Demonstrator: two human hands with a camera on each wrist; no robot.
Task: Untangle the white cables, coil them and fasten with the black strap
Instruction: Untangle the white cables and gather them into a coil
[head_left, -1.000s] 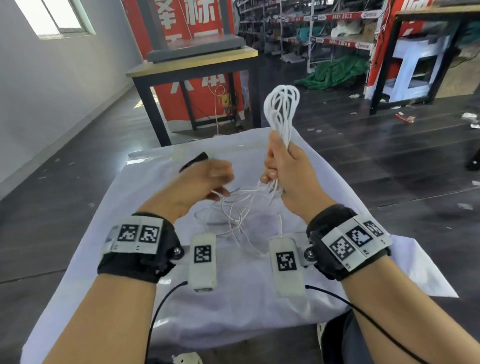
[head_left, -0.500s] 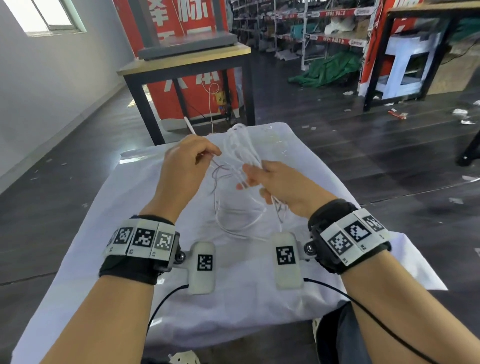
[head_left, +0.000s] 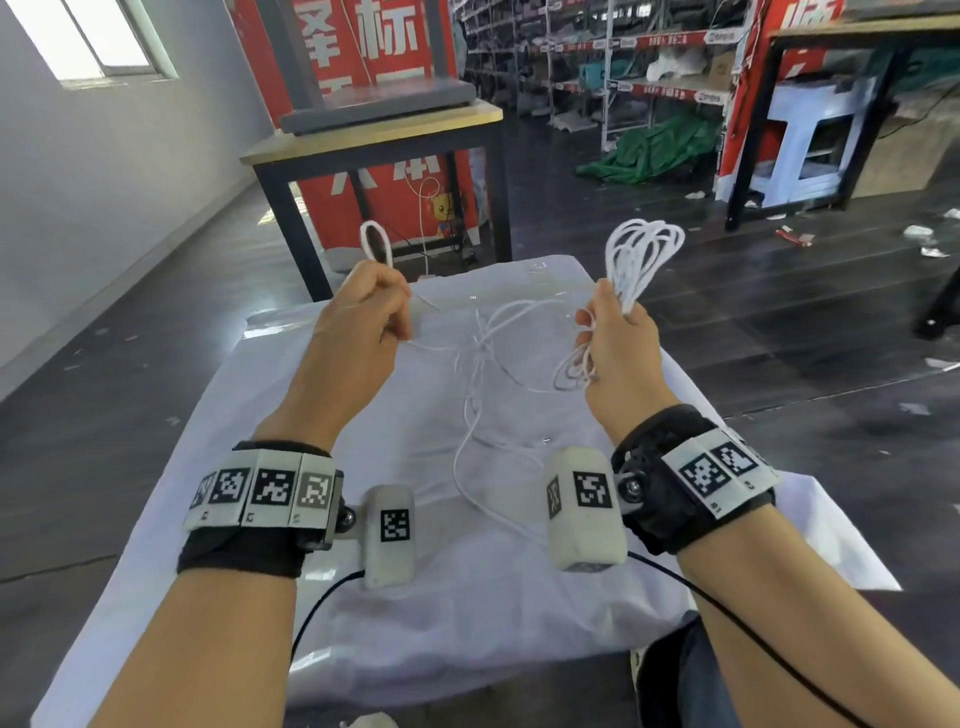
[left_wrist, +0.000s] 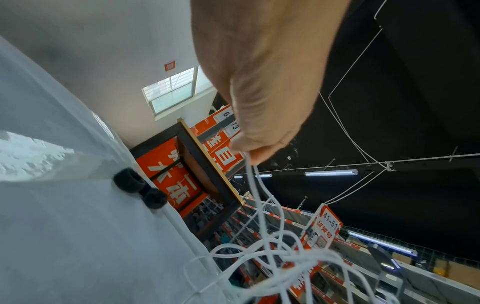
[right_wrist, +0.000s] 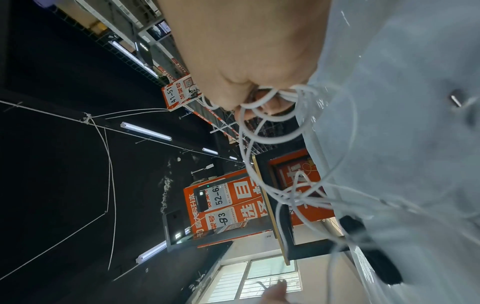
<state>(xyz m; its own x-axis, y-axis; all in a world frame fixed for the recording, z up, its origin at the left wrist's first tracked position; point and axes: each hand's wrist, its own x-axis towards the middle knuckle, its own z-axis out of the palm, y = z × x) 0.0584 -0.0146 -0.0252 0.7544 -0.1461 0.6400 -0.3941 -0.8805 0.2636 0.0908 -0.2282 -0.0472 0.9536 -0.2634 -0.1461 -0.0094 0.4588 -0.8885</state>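
- The left hand (head_left: 358, 322) is up above the table (head_left: 322, 613), with its fingers curled in tight.
- It pinches one small loop of the white cables (head_left: 480, 364). The loop sticks straight up out of the top of the fist.
- In the left wrist view, two thin white strands come out from between the fingertips (left_wrist: 259, 148) and run down to a messy knot.
- The right hand (head_left: 618, 343) is up too, well apart from the left hand. Its fingers are wrapped round a fat bunch of loops.
- That bunch stands tall, with its long way going up and down. The round ends point up and lean a little away to the right.
- More small loops hang out under the right fist.
- Between the two hands the cables sag down and cross over each other in a tangle. One long strand lies on the white cloth and runs toward the person.
- The black strap (left_wrist: 140, 190) lies on the cloth by the far edge of the table. No hand touches it.
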